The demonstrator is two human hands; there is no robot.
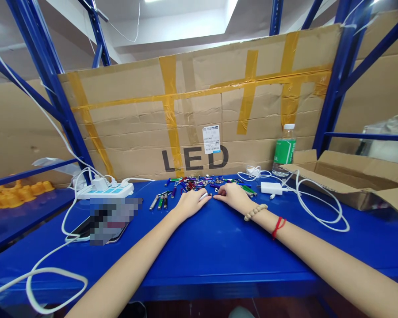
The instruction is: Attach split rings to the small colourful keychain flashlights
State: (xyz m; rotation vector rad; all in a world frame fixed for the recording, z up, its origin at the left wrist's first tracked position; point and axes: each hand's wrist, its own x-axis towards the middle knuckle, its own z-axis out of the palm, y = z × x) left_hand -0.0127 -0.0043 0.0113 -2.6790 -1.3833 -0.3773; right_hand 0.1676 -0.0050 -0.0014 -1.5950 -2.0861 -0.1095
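My left hand (191, 203) is closed around a small silver metal tube (203, 196), its tip pointing toward my right hand. Just to the right, my right hand (232, 196) has its thumb and fingers pinched together close to the end of that tube; whatever is between them is too small to make out. Behind both hands spreads a pile of small coloured metal tubes (189, 183), blue, purple, red, green and silver. A few more tubes (161, 201), silver, green and black, lie side by side left of my left hand.
On the left are a white power strip (111, 191) with plugs, loose white cables and a phone (89, 227), partly blurred. To the right stand a white charger (271, 188), a green-labelled bottle (284, 151) and an open cardboard box (351, 181). A taped cardboard sheet (135, 132) backs the blue shelf.
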